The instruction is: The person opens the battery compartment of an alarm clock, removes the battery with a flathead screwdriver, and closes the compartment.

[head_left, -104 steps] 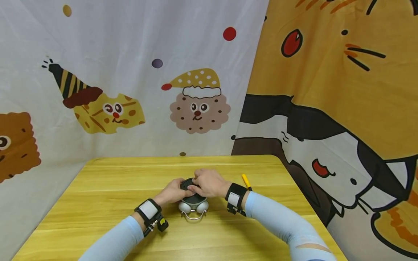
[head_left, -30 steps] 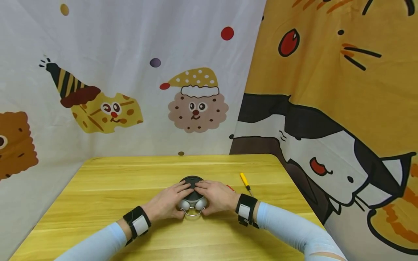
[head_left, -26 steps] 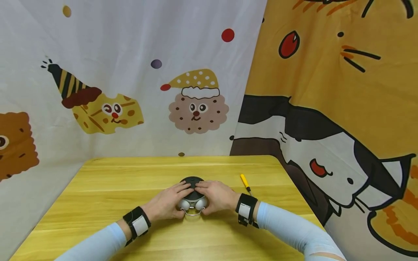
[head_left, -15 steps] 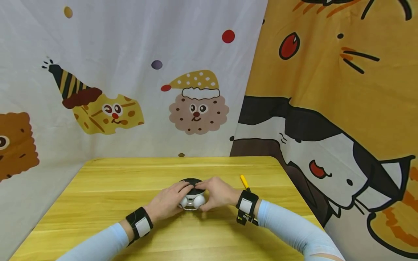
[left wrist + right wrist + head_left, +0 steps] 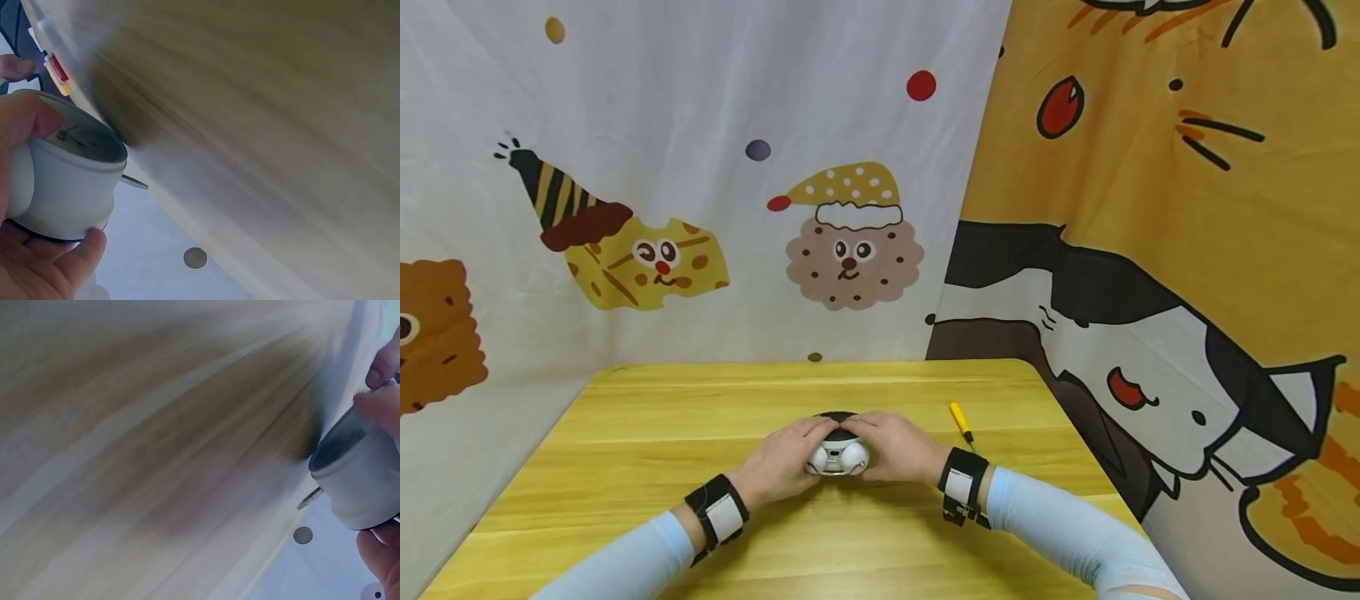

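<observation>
A white twin-bell alarm clock (image 5: pixel 838 448) with a black back is held between both hands over the middle of the table. Its bells face the person and its back is turned upward. My left hand (image 5: pixel 778 458) grips one side: in the left wrist view the thumb lies on the front rim by the dial and the fingers lie along the back. On the other side my right hand (image 5: pixel 898 450) grips it likewise, thumb at the rim in the right wrist view. A short metal leg (image 5: pixel 134 182) sticks out of the clock (image 5: pixel 69 181). Most of the dial is hidden.
A screwdriver (image 5: pixel 961 423) with a yellow handle lies on the wooden table (image 5: pixel 700 400), just beyond the right wrist. In the left wrist view a small red item (image 5: pixel 57 67) shows near the table's edge. A printed curtain (image 5: pixel 685 100) hangs behind the table.
Earlier the fingers worked at the clock's black back. Both hands then took its sides, and the clock has since tilted so its bells and body show more and its back less.
</observation>
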Demonstrator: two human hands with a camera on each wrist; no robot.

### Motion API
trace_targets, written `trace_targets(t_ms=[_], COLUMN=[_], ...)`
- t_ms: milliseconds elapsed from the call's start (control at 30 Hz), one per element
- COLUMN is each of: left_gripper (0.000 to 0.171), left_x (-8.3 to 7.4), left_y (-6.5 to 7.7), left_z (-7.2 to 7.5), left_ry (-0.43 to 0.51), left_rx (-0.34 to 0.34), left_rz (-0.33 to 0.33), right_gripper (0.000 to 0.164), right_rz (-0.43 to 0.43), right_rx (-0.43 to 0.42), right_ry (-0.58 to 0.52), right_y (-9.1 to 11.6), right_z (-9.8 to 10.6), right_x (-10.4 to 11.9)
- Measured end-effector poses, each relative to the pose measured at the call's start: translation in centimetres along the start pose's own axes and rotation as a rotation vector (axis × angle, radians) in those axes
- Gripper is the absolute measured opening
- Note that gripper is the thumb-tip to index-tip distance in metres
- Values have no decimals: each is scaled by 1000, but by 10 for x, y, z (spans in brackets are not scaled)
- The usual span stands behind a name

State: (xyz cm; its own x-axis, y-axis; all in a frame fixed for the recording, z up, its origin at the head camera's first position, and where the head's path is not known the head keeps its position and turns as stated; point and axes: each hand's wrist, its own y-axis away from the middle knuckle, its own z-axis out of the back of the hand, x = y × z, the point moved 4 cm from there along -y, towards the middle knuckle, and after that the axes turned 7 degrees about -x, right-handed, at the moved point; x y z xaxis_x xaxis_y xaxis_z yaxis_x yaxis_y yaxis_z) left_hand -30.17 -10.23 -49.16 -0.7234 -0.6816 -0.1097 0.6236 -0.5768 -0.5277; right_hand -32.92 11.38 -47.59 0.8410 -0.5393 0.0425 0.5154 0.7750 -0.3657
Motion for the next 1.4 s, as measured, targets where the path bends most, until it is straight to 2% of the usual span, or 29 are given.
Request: trace_targets(t_ms=[167, 467, 767, 967, 1067, 1233, 1300, 1400], left_gripper=[81, 77, 71, 66, 62, 60, 60, 61], left_x=[3, 7, 8, 7, 6, 9, 11, 16], left_y=[0, 2, 0, -1, -2, -6, -7, -10], left_z=[0, 3, 7, 11, 12, 12, 11, 10], left_ry=[90, 218, 301, 398, 413, 438, 478, 584], left_rx=[11, 28, -10, -16, -30, -43, -40, -30], left_rz=[74, 199, 220, 251, 241, 226, 246, 318], right_gripper=[80, 73, 78, 70, 66, 63, 63, 64], right_rz=[-13, -45, -110, -205, -244, -253, -257, -281], right_rx=[-31, -73, -99, -91, -86, -98, -109, -124], right_ry=[14, -49, -218, -353, -410, -453, -470, -510], right_y=[-1, 2, 5, 5, 5, 4, 3, 2], right_z=[-3, 0, 2, 5, 6, 4, 3, 3], right_x=[0, 1, -3, -8, -11, -15, -17, -21])
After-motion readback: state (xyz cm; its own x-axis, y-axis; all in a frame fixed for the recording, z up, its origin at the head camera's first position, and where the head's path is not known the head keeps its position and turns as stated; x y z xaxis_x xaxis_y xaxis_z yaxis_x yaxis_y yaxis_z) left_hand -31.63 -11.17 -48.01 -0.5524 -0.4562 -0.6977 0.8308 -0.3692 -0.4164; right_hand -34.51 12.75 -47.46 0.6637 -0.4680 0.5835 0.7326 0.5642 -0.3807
